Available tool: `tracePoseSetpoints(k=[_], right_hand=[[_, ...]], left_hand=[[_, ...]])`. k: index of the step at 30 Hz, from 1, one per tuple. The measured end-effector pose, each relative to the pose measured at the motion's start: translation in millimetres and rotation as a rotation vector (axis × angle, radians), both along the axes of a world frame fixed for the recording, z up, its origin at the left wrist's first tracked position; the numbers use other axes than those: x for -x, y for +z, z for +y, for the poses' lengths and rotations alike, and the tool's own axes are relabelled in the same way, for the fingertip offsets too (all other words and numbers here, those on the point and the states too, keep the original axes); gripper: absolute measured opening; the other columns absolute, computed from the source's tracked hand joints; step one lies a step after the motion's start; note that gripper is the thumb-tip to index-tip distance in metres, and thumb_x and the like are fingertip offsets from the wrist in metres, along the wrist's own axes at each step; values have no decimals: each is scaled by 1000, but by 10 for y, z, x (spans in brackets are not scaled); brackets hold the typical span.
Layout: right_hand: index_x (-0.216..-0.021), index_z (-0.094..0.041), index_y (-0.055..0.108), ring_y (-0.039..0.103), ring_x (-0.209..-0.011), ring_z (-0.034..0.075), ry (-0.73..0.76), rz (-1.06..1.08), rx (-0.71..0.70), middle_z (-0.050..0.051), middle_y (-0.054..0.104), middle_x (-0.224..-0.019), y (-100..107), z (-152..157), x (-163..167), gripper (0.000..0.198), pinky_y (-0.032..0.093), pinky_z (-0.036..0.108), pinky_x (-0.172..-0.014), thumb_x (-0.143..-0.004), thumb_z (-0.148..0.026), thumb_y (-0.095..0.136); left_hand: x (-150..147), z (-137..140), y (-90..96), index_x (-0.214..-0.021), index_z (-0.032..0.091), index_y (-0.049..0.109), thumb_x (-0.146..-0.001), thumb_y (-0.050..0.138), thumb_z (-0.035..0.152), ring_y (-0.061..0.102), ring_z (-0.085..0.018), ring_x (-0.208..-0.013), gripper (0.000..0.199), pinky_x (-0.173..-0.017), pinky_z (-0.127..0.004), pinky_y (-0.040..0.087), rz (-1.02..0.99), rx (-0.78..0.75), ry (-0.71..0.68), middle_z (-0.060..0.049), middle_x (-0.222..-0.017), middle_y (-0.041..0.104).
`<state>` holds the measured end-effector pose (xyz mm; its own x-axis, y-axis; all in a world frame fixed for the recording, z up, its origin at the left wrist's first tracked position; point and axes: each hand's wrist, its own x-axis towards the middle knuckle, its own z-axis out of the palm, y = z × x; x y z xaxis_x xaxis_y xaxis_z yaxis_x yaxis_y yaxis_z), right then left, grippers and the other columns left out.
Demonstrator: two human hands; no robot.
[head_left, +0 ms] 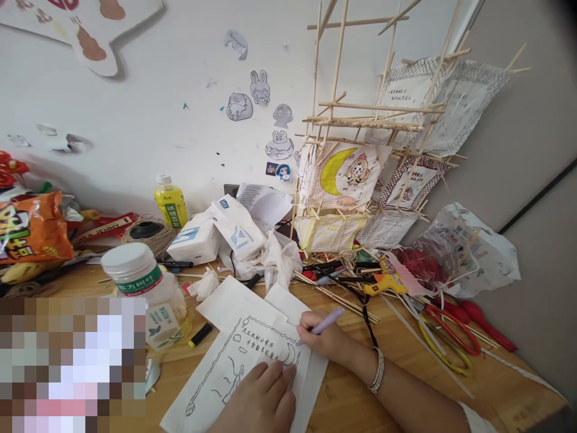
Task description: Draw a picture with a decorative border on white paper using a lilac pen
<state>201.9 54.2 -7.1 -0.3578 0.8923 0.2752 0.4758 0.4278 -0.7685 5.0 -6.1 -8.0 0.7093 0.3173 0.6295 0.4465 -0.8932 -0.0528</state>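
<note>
My right hand (pixel 321 341) is closed around a light purple pen (pixel 328 320), its tip down at the right border of a drawing on white paper (pixel 211 367). A silver bracelet (pixel 377 371) circles that wrist. My left hand (pixel 264 394) lies on the lower part of the same sheet, fingers stretched and holding nothing. The sheet carries a black wavy border, handwritten characters, small clouds, a crescent moon and a figure partly hidden by my left hand. Other white sheets (pixel 234 304) lie beneath and behind it. A black marker with a yellow end (pixel 200 335) rests left of the drawing.
Behind stands a wooden-stick frame (pixel 360 108) with drawn paper panels. To the right lie a yellow glue gun (pixel 385 282) and scissors (pixel 451 343). A large plastic jar (pixel 135 270), tissue packs (pixel 238 228) and a yellow bottle (pixel 170 201) stand left. Pixelation covers the lower left.
</note>
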Motion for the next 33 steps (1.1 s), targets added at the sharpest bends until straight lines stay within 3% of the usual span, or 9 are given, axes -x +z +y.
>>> tracePoseSetpoints(k=[33], right_hand=[[-52,-21,30,34,-51,9,-4,65,70,-7,34,-52,34,-13,-2,29,25,23,-48,-73,-16,49]], left_hand=[[14,-27,42,-70,17,52,-84,47,3,59,-25,-83,21,-69,-37,48,39,47,5,-9,-100,68]])
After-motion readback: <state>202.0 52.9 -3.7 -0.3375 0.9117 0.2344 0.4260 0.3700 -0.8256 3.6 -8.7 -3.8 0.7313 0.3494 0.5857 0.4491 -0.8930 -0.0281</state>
